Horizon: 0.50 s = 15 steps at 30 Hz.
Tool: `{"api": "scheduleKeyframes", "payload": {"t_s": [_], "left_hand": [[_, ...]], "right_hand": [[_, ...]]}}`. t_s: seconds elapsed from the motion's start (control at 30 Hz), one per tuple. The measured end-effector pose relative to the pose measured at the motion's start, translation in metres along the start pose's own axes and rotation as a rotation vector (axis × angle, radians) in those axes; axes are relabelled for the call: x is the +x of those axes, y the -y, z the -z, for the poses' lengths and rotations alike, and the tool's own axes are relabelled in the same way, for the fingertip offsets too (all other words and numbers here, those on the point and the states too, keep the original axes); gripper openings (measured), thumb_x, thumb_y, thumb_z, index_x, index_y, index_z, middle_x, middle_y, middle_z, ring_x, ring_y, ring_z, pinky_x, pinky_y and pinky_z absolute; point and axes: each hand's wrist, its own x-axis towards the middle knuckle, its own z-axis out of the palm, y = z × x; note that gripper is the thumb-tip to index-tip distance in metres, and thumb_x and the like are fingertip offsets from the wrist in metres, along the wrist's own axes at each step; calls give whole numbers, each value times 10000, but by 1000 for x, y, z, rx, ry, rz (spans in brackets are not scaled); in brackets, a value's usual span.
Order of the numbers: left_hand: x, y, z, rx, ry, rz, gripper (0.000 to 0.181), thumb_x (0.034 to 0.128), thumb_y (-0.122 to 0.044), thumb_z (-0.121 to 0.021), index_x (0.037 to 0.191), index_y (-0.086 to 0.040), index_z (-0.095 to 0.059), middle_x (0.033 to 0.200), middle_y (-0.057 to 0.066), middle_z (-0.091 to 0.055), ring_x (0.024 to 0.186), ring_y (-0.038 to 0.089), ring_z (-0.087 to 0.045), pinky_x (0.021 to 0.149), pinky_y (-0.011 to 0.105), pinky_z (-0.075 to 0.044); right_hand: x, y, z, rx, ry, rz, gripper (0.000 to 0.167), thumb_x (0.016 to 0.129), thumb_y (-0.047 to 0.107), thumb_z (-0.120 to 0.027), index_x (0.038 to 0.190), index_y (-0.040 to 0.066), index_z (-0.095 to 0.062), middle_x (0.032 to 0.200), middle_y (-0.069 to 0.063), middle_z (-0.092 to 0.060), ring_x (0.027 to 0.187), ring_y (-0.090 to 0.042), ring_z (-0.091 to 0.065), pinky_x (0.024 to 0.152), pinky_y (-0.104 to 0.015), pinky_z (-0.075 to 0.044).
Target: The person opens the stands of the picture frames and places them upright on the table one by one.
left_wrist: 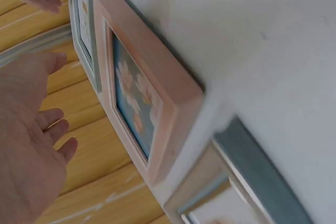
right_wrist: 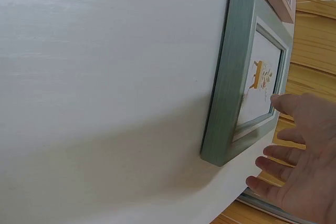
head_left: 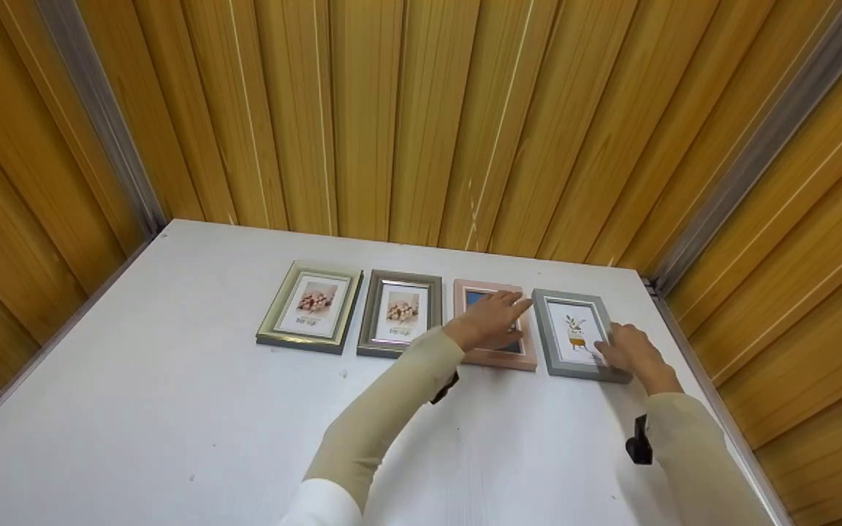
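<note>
While the left hand (head_left: 489,320), loosely spread and empty, hovers over the pink photo frame (head_left: 503,359), the right hand (head_left: 634,352), likewise, seems just above the long right side of the grey-green photo frame (head_left: 571,332).

I get a bright head view, glints on the gold frame (head_left: 310,307); my left wrist feed looks dimmer and soft, my right catches pale glare on the table (right_wrist: 115,61) and a soft-edged shadow beside the green frame (right_wrist: 247,77)

Pink frame (left_wrist: 152,69) — blue floral picture (left_wrist: 132,98), grey-green frame (right_wrist: 239,77) just beside it, both face up on white tabletop (head_left: 194,380)
</note>
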Motion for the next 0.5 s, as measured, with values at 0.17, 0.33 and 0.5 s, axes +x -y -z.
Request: {"api": "scheduleKeyframes", "payload": {"t_s": [0.17,0.33,0.5], "left_hand": [[13,-36,-15,-461,29,116,651,1041,-272,-574,1602,-74,-308,1655,100,-353,1546,213,-318,1257,305,-283],[19,-64,-28,-727,-8,158,631,1006,-207,-595,1549,22,-371,1597,166,-430,1504,233,-389,1241,261,-292],[21,-83,-34,-824,-19,285,695,948,-220,-645,1528,61,-385,1598,209,-409,1501,260,-386,1238,282,-305]], "right_hand": [[-1,-3,-11,10,-36,-18,550,1029,203,-501,1330,-251,-427,1262,-454,-484,1088,-508,-534,982,-621,-473],[-3,-3,-19,28,-54,-54,469,1024,172,-494,1233,-247,-488,1160,-395,-521,934,-382,-507,835,-533,-483],[-8,-4,-25,52,-52,-75,461,1022,160,-478,1228,-252,-487,1139,-377,-505,924,-384,-512,795,-495,-481]]}}
